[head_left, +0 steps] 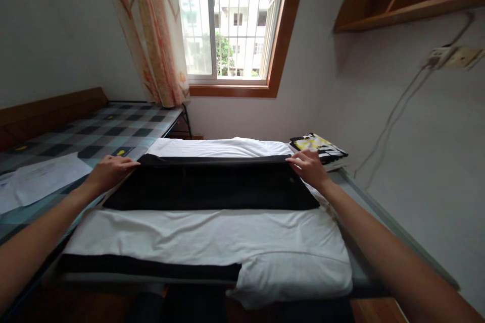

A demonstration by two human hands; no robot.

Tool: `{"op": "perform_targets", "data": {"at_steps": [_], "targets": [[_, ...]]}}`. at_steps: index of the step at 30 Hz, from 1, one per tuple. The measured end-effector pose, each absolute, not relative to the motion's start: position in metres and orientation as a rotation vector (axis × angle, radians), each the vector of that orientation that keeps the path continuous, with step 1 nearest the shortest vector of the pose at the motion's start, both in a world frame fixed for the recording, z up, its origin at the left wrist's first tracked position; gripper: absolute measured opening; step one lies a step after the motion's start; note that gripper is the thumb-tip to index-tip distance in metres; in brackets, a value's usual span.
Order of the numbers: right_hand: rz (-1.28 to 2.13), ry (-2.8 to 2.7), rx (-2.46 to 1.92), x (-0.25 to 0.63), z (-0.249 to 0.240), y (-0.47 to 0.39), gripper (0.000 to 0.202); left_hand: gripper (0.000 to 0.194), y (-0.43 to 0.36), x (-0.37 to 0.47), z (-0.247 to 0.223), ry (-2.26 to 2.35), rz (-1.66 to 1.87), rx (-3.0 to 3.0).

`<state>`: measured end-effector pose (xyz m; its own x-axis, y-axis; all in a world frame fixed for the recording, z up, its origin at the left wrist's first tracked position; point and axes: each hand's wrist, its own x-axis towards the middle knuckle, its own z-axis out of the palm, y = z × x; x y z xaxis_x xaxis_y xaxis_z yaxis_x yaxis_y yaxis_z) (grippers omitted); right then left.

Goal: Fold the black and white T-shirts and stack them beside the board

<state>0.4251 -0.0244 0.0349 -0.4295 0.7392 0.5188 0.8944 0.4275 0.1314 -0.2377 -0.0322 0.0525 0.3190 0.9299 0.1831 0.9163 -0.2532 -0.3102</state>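
Note:
A white T-shirt (162,232) lies spread sideways across the table, with a sleeve (295,275) hanging over the near edge at the right. On its middle rests a flat black panel (212,186); I cannot tell whether it is cloth or a thin board. My left hand (113,167) pinches the panel's far left corner, fingers closed. At the far right corner, my right hand (308,164) pinches it the same way. The far edge between the hands looks slightly raised. A black strip (151,266) shows below the shirt along the near side.
Folded printed clothes (322,149) are stacked at the table's far right. A bed with a checked cover (113,126) stands on the left, with white papers (45,179) on it. Behind are a curtain (155,35) and a window (238,25). A cable (390,116) runs down the right wall.

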Motion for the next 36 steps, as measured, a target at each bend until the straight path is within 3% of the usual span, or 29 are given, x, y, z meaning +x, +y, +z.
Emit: {"op": "perform_targets", "data": {"at_steps": [10,18,36], "targets": [[-0.497,-2.352,-1.272,0.433,0.024,-0.038,0.025,0.033,-0.052,-0.233,0.046,-1.674,0.023,-2.189],[-0.500,-2.441,-1.256,0.436,0.021,-0.047,0.024,0.031,-0.058,-0.223,0.046,-1.607,0.199,-2.278],[-0.603,-2.530,-1.250,0.436,0.028,-0.067,0.025,0.035,-0.069,-0.214,0.048,-1.752,0.070,-2.295]]}}
